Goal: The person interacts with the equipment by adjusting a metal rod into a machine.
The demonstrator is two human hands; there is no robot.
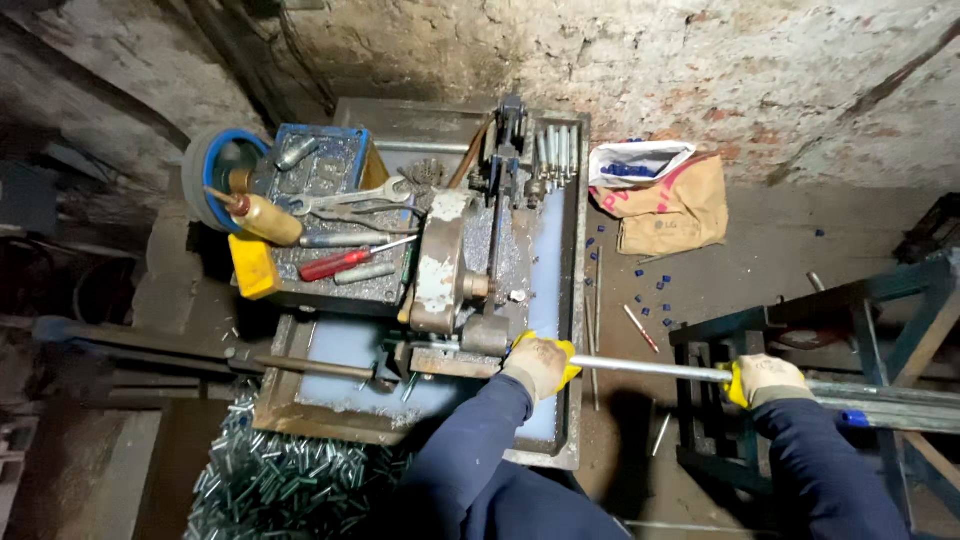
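A grey, rusted metal cutting machine (455, 270) sits in a steel tray (565, 300). From its front a long shiny steel rod (650, 368) runs rightward; the gloved left hand (538, 365) seemingly clasps it beside the machine, the gloved right hand (765, 380) grips it farther out.

Left hand (538, 366) covers the near end of the metal rod (650, 369); the point where the rod enters the cutting machine (470, 270) cannot be seen. Right hand (765, 380) hides the rod's continuation toward the right of the frame. Both sleeves are cut off at the bottom edge. The heap of cut metal pieces (290, 480), lower left, runs out of frame. The blue stand (900, 330), right, is cropped by the edge. Contents of the white bag (635, 160), upper centre-right, are too small to identify. The far left lies in deep shadow, details indistinct.
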